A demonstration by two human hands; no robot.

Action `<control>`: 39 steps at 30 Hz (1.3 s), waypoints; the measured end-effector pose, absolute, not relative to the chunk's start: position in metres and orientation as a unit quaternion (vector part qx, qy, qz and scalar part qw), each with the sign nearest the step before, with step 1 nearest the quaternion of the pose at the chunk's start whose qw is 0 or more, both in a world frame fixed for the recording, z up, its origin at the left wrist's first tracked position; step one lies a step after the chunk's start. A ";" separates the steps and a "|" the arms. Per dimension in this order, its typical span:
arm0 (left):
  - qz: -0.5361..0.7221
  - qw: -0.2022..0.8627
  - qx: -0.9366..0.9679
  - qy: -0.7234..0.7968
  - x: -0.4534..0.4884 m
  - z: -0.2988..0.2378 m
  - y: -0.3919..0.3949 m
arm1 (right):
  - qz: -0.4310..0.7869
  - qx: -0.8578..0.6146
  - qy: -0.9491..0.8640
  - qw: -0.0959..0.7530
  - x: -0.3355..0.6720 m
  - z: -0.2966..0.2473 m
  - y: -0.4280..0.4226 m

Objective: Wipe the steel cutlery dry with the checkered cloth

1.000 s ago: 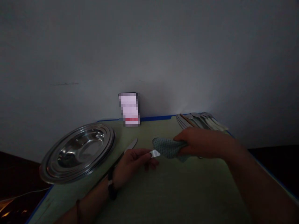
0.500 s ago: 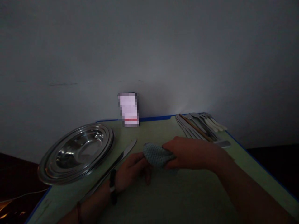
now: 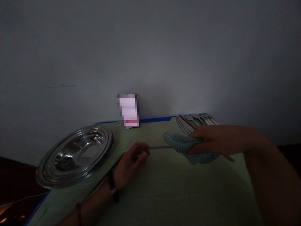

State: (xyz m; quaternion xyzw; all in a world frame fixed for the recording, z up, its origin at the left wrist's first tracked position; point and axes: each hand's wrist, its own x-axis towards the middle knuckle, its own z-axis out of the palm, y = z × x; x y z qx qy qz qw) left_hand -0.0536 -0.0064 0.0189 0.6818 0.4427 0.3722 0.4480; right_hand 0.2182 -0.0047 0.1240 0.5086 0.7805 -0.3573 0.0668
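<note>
My left hand (image 3: 134, 158) is closed on one end of a thin metal utensil (image 3: 160, 147), seen edge-on; its kind does not show. The utensil's other part disappears under a blue-grey textured cloth (image 3: 181, 144). My right hand (image 3: 211, 139), fingers bent over the cloth, grips it to the right of my left hand. Beneath my left wrist and forearm lies a table knife (image 3: 103, 180), partly covered by them.
Stacked steel plates or bowls (image 3: 80, 153) stand on the left of the pale green table (image 3: 169, 191). Knives, spoons and forks (image 3: 196, 118) lie at the back right, partly behind my right hand. A phone (image 3: 129, 110) with a blurred screen leans against the wall (image 3: 150, 47).
My right hand has moved right with the cloth, away from my left hand, exposing a length of the metal utensil between them. My left hand has shifted slightly up and left.
</note>
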 end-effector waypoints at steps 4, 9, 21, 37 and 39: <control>0.373 0.358 0.739 0.432 -0.059 0.018 -0.002 | -0.376 0.479 0.792 0.054 0.213 0.123 -0.003; 0.300 0.350 0.788 0.408 -0.063 0.018 -0.002 | -0.343 0.467 0.811 0.078 0.206 0.120 -0.001; 0.262 0.360 0.802 0.398 -0.060 0.010 -0.009 | -0.262 0.456 0.843 0.111 0.143 0.091 -0.007; 0.257 0.393 0.799 0.375 -0.061 0.016 -0.011 | -0.311 0.416 0.853 0.053 0.170 0.100 0.002; 0.263 0.393 0.797 0.377 -0.061 0.016 -0.012 | -0.307 0.407 0.859 0.053 0.169 0.098 0.003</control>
